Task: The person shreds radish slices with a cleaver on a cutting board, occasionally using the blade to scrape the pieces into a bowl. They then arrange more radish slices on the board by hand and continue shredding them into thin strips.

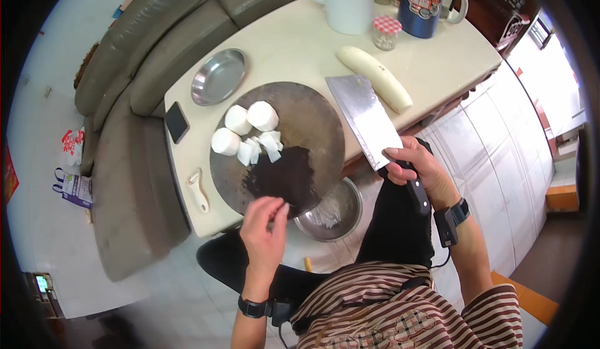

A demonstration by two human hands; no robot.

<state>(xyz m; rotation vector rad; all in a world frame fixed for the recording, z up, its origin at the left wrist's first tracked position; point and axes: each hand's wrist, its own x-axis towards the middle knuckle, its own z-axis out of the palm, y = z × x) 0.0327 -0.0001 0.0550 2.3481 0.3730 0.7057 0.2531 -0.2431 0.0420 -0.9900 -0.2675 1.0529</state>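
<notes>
My right hand (412,166) grips a cleaver (365,114) by its dark handle, with the broad blade raised beside the right edge of the round chopping board (325,124). Over the board's near edge is my left hand (265,227), fingers curled in against the thumb; whatever they pinch, if anything, is too small to make out. Thick white radish chunks (262,116) sit toward the back left of the board, with several smaller cut pieces (253,150) just in front. A dark wet patch (284,177) covers the board's near part.
A whole white radish (375,77) lies behind the blade. On the table are a metal dish (219,77), a phone (177,123), a peeler (198,191), a white jug (347,2), a blue flask (422,5) and a jar (386,33). Below the board stands a metal bowl (350,214) with pale scraps.
</notes>
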